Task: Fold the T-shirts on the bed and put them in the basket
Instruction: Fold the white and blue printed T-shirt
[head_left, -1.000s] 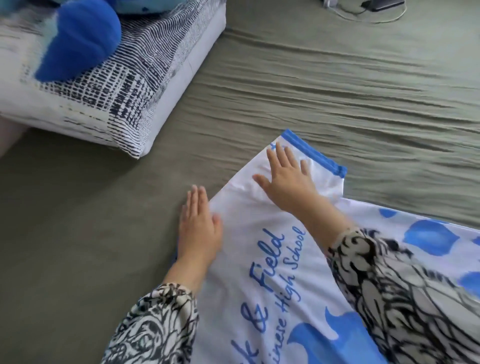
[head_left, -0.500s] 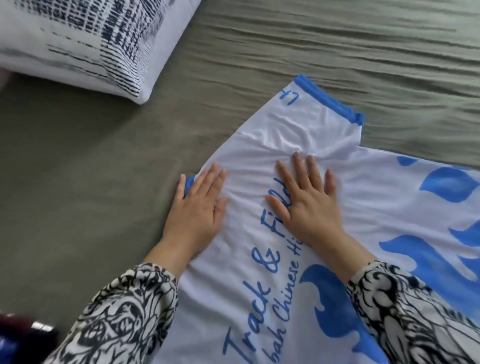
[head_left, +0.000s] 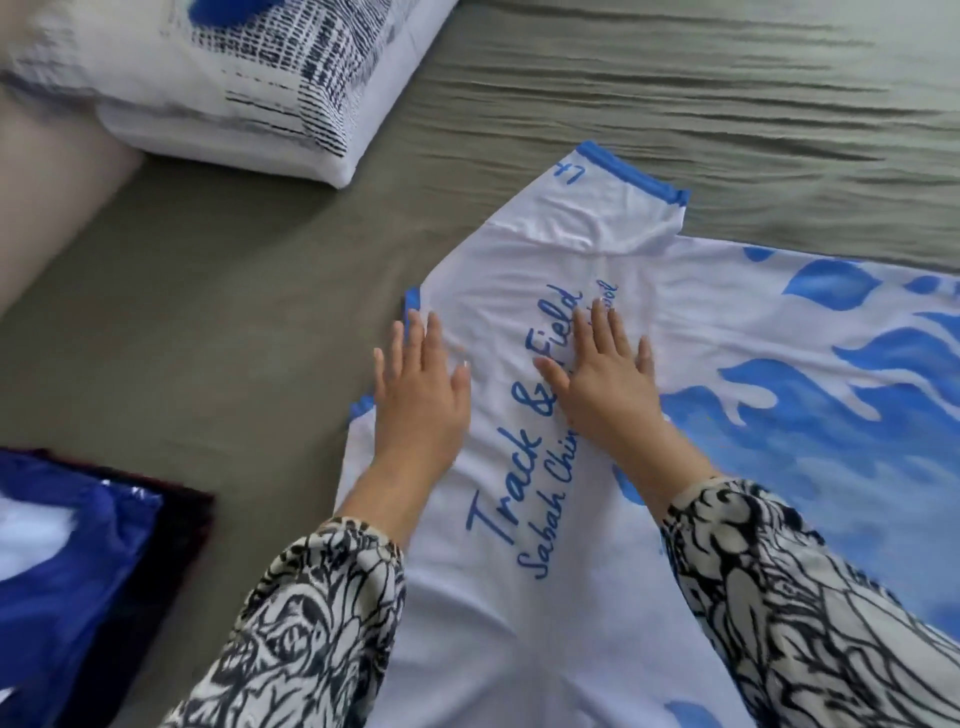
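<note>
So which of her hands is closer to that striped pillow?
Left. The left hand lies flat on the T-shirt's near edge, on the side toward the pillow. The right hand rests flat on the lettering, farther away.

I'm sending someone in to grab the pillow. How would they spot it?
On the olive-green bed sheet, look past the white and blue T-shirt toward the far left corner. The pillow lies there, white with a black sketchy grid print.
</note>
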